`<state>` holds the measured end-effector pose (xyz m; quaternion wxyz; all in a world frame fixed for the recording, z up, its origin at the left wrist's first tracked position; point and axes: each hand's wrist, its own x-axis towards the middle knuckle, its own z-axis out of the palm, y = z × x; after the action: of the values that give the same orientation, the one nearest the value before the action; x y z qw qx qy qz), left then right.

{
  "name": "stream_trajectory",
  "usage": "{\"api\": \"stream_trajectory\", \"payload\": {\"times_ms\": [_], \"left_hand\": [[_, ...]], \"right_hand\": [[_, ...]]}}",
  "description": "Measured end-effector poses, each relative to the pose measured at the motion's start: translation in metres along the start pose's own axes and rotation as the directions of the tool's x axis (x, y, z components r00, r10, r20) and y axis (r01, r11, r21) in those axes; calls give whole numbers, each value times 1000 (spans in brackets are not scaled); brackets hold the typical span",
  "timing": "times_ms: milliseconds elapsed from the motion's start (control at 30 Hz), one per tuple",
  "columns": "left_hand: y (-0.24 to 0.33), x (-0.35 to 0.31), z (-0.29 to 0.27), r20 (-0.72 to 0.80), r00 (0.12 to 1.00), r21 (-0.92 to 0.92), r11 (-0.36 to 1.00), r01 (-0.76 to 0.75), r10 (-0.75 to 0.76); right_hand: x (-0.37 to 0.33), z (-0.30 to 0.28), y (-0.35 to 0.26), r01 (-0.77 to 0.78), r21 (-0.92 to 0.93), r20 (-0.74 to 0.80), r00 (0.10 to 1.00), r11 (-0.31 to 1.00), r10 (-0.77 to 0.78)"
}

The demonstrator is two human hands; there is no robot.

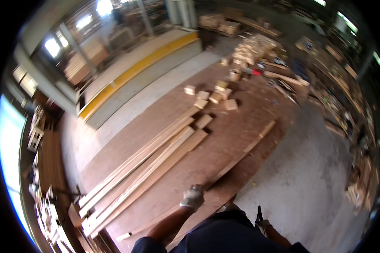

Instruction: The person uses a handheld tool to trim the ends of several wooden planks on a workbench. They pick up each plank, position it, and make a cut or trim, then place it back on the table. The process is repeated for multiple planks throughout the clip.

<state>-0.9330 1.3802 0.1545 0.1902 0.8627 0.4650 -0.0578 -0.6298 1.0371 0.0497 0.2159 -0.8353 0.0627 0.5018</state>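
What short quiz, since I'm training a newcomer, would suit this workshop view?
1. Which is nearer the left hand: the long wooden strip or the heap of wooden blocks?
2. What colour is the stripe along the top edge of the grey bench? (A) blue (B) yellow (C) red
3. Fill in: the slim dark object is in the ____ hand.

Key: 1. The long wooden strip. 2. B. 3. Right hand.

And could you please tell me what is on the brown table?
Long planks, small blocks, a wood pile, loose clutter and a strip by the left hand; what's beneath the pile is hidden.
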Motion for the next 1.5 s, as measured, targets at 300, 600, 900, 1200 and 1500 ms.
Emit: {"api": "stream_trajectory", "payload": {"times_ms": [300, 600, 900, 1200, 1500], "left_hand": [[-16, -22, -8, 36, 994, -71, 991, 109, -107], [-105, -18, -18, -363, 866, -90, 938, 334, -343], [-176, -39, -3, -454, 795, 24, 886, 463, -403], [-165, -35, -19, -406, 814, -78, 904, 421, -415], [-192, -25, -47, -411, 781, -61, 869, 491, -470]], "right_hand": [[-24, 0, -77, 16, -9, 68, 998, 1000, -15], [22, -17, -51, 241, -555, 175, 970, 796, -171], [-3, -8, -62, 58, -666, 7, 997, 743, -72], [-6, -12, -60, 100, -538, 37, 995, 837, -94], [14, -20, -50, 156, -491, 177, 981, 857, -77]]}}
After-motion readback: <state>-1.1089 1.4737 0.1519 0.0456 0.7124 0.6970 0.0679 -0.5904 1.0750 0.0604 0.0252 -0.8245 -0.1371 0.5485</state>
